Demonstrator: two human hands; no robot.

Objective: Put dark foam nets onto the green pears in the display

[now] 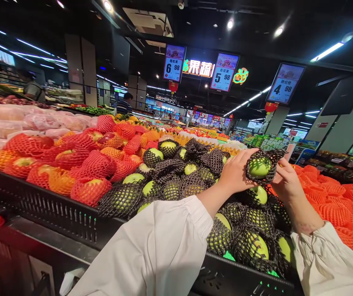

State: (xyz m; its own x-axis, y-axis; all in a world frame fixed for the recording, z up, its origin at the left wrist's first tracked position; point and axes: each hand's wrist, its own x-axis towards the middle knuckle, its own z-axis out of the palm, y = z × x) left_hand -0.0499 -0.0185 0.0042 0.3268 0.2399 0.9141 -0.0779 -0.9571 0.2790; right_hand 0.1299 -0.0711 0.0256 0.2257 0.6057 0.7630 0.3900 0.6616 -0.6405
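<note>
1. Green apple (259, 167): we are grasping it with left hand (235, 170) and right hand (288, 183) above the netted apples (258, 246).
2. Black netting (270, 158) is covering its sides; it is partly hiding our left fingers (247, 157).

The black ceiling (203, 14) is dark, but bright light from above falls on the round fruit in red foam netting (91, 191). Small round white spotlights (230, 24) glare overhead; long white tube lights (327, 52) flare bluish at upper right. The green apple in black foam netting (259, 167) looks crisp and well lit. Soft shadow dims the lower left white cloth sleeve (161, 238). Wide-angle distortion stretches the edges, and distant detail turns soft.
</note>
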